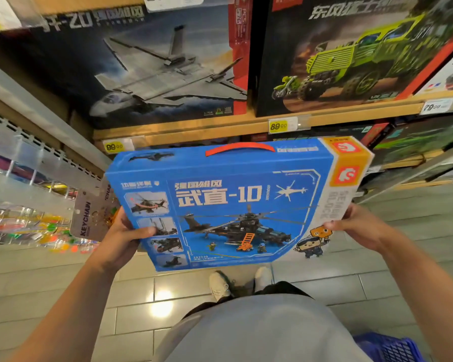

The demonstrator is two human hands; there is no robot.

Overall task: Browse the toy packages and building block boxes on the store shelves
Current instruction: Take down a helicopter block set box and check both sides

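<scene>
I hold a blue building block box [228,202] with a black helicopter picture and a red carry handle, face up in front of the shelves. My left hand [124,237] grips its left edge, thumb on the front. At the right edge, my right hand [358,226] grips it with the thumb on the white side panel. On the wooden shelf [188,126] above stand a dark box showing a grey jet [147,66] and a box showing a green military truck [356,53].
Yellow price tags [279,125] sit on the shelf edge. Keychain packs [89,218] hang on a wire rack at the left. More boxes [416,142] fill the lower shelf at right. A blue basket [387,347] stands on the tiled floor by my feet.
</scene>
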